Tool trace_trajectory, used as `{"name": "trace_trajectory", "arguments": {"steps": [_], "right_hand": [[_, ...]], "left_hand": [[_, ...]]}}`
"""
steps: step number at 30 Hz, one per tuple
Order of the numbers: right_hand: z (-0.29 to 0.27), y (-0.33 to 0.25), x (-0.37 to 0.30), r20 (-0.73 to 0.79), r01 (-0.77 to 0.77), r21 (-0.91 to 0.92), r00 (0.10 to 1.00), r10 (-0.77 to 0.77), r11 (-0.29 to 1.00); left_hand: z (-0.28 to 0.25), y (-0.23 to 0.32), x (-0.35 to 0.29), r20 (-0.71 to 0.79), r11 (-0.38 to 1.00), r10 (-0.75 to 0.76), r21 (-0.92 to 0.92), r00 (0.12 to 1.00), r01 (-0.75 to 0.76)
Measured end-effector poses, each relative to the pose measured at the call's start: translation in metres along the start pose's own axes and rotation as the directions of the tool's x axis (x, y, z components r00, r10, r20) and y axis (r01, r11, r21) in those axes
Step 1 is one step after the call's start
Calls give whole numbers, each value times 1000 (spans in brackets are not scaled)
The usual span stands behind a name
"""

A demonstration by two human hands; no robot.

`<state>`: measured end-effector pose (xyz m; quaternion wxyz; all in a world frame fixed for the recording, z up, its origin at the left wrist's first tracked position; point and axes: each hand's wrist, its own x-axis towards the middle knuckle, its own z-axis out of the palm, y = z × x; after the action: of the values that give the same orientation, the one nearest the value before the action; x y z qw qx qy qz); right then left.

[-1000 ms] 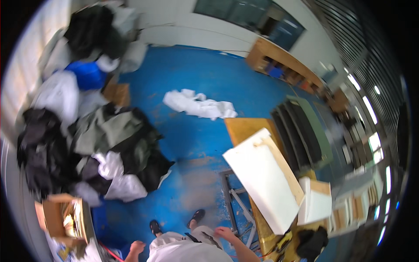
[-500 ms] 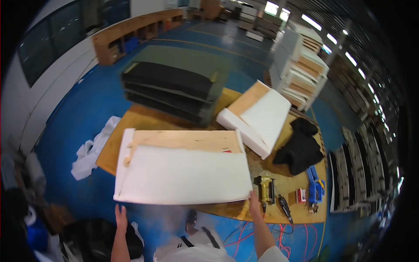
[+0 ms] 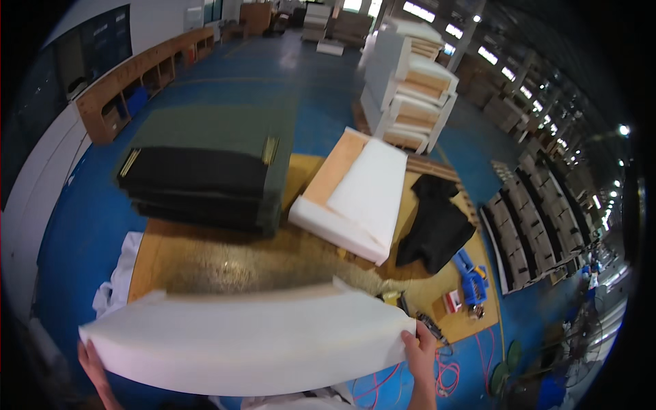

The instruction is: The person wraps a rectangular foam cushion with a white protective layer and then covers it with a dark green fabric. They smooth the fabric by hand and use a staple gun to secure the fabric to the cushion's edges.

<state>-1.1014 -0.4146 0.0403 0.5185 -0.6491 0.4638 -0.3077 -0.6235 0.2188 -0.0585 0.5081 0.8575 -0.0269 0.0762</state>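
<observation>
A long white foam-padded panel (image 3: 239, 345) is held up in front of me, its far edge blurred, over the near edge of the wooden table (image 3: 205, 263). My left hand (image 3: 94, 365) grips its left end with the fingers against the side. At the right end my right hand (image 3: 420, 345) is closed round the corner, thumb on top. A similar wooden frame with white padding (image 3: 369, 195) lies on the table beyond. The panel partly covers a yellow air nailer (image 3: 393, 298). Beside my right hand lies a dark hand tool (image 3: 430, 328).
A stack of dark green and black upholstered panels (image 3: 198, 171) stands at the table's far left. Black cloth (image 3: 437, 225), a blue holder (image 3: 473, 280) and a small red-white box (image 3: 452, 301) lie at right. Red hoses (image 3: 447, 378) trail on the floor; padded frames (image 3: 410, 96) are piled behind.
The padded panel has come off the table, toward me and to the left, and tilted. My left hand, apart from it before, now grips its left end; the view has turned right.
</observation>
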Motion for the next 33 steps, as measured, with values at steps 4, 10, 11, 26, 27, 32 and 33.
{"name": "trace_trajectory", "arguments": {"steps": [4, 10, 11, 26, 27, 32, 33], "right_hand": [[38, -28, 37, -27, 236, -360, 964, -263, 903], [58, -46, 59, -20, 254, -276, 963, -270, 927], [59, -40, 55, -49, 290, -259, 949, -312, 922], [20, 82, -2, -259, 379, -57, 888, -380, 924], [12, 97, -2, -264, 364, -94, 889, -375, 927], [-19, 138, -20, -63, -67, -444, 997, 44, 894], [-36, 68, -53, -69, -50, -422, 997, 22, 905]], "left_hand": [[80, 121, 72, -1, 982, 165, -89, 986, -164], [120, 97, 117, -70, 894, 222, -384, 973, -232], [125, 90, 117, -122, 860, 244, -431, 962, -273], [112, 53, 42, -353, 759, 7, -607, 935, -235], [113, 41, 37, -356, 781, -23, -590, 934, -206], [132, 40, -12, -223, 919, -51, -393, 973, -42], [78, 94, -14, -152, 905, -95, -426, 984, 21]]}}
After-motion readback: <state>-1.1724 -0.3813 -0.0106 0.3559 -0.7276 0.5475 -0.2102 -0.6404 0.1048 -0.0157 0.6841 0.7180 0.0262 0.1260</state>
